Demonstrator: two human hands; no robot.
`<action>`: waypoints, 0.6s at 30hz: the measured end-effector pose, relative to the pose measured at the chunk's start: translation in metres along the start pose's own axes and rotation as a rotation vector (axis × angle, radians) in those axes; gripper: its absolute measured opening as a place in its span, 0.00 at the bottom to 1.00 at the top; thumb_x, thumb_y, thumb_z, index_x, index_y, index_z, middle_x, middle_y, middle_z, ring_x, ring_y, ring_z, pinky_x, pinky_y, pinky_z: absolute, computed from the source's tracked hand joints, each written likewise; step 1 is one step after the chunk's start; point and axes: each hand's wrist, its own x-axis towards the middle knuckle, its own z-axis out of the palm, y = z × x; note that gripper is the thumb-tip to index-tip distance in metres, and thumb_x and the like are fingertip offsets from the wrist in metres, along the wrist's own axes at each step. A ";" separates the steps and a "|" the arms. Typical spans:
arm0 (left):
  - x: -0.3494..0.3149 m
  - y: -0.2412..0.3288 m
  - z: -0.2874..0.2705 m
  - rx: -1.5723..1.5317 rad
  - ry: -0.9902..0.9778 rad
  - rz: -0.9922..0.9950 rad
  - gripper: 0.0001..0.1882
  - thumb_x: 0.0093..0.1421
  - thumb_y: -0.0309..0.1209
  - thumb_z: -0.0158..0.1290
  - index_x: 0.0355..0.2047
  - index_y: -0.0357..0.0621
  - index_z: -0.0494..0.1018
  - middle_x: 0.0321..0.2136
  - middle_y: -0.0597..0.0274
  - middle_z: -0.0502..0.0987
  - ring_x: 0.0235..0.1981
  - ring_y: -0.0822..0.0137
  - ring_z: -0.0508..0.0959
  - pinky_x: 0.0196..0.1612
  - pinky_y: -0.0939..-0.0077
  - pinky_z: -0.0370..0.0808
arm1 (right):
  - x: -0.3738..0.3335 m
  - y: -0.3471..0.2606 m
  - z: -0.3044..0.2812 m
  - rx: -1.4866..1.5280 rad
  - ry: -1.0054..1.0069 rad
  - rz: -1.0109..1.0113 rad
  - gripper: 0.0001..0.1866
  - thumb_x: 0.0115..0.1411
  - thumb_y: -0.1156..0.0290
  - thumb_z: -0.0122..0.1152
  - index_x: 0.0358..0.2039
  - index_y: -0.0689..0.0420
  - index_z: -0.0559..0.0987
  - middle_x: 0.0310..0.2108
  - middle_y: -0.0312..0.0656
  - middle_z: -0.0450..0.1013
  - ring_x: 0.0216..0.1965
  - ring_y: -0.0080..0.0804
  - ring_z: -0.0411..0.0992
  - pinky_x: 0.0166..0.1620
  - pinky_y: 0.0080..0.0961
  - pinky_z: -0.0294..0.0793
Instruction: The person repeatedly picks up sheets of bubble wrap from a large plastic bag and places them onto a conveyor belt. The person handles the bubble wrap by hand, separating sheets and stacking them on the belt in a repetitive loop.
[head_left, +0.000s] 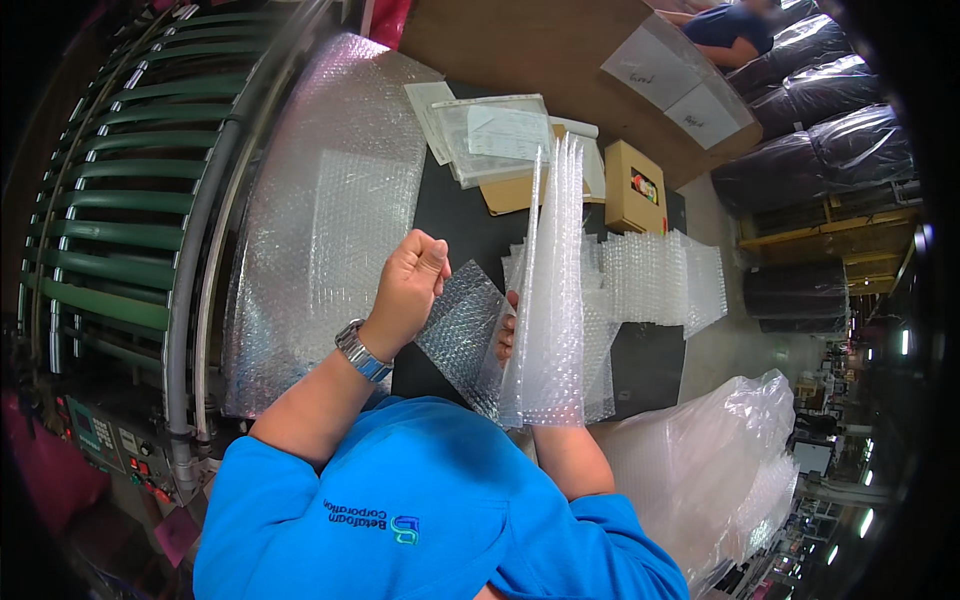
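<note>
My left hand (412, 277), with a metal watch (362, 350) on its wrist, is raised at the middle with its fingers curled into a fist. Whatever it holds, if anything, is hidden. To its right, my right hand (507, 330) grips clear bubble wrap sheets (560, 300) that stand upright on edge; they cover most of the hand, leaving the fingertips showing at their left side. A loose-looking bubble wrap piece (462, 325) lies at a slant between the two hands. Behind the upright sheets, a spread pile of bubble wrap pieces (650, 280) rests on the dark table (645, 365).
A large bubble wrap stack (330, 200) lies left, beside a machine with green rollers (140, 200). Papers in plastic sleeves (495, 135) and a cardboard box (634, 190) sit at the back. A big clear plastic bag (700, 450) stands right. Another person (728, 35) is far right.
</note>
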 end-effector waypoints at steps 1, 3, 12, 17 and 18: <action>0.001 0.000 0.000 0.015 0.034 0.006 0.16 0.62 0.43 0.42 0.22 0.47 0.63 0.16 0.71 0.64 0.17 0.82 0.62 0.20 0.89 0.61 | -0.003 0.001 -0.001 -0.013 0.040 -0.050 0.31 0.58 0.53 0.46 0.57 0.57 0.56 0.33 0.46 0.69 0.29 0.35 0.68 0.34 0.28 0.68; 0.005 0.001 -0.001 0.048 0.107 0.023 0.16 0.61 0.45 0.43 0.24 0.47 0.65 0.17 0.71 0.65 0.17 0.82 0.63 0.20 0.90 0.61 | -0.005 0.002 0.015 -0.009 0.014 -0.056 0.32 0.58 0.52 0.44 0.57 0.57 0.55 0.33 0.46 0.69 0.30 0.35 0.68 0.34 0.28 0.68; 0.043 0.018 0.007 0.325 -0.159 0.044 0.24 0.58 0.54 0.40 0.24 0.44 0.67 0.17 0.70 0.66 0.16 0.80 0.65 0.19 0.87 0.62 | -0.009 0.018 0.054 -0.033 -0.069 0.056 0.29 0.54 0.49 0.53 0.49 0.58 0.66 0.41 0.44 0.70 0.40 0.35 0.71 0.41 0.34 0.75; 0.079 0.020 0.013 0.484 -0.118 0.142 0.23 0.60 0.49 0.41 0.23 0.41 0.67 0.14 0.69 0.65 0.17 0.77 0.66 0.22 0.82 0.63 | -0.011 0.023 0.055 -0.222 0.062 0.060 0.36 0.51 0.48 0.56 0.52 0.61 0.61 0.45 0.50 0.67 0.43 0.40 0.70 0.44 0.37 0.73; 0.087 0.022 0.013 0.522 -0.115 0.202 0.22 0.60 0.47 0.42 0.22 0.41 0.67 0.14 0.69 0.65 0.17 0.77 0.66 0.22 0.81 0.63 | -0.011 0.023 0.049 -0.238 0.074 0.065 0.36 0.51 0.48 0.56 0.52 0.62 0.61 0.45 0.50 0.67 0.44 0.41 0.69 0.44 0.37 0.73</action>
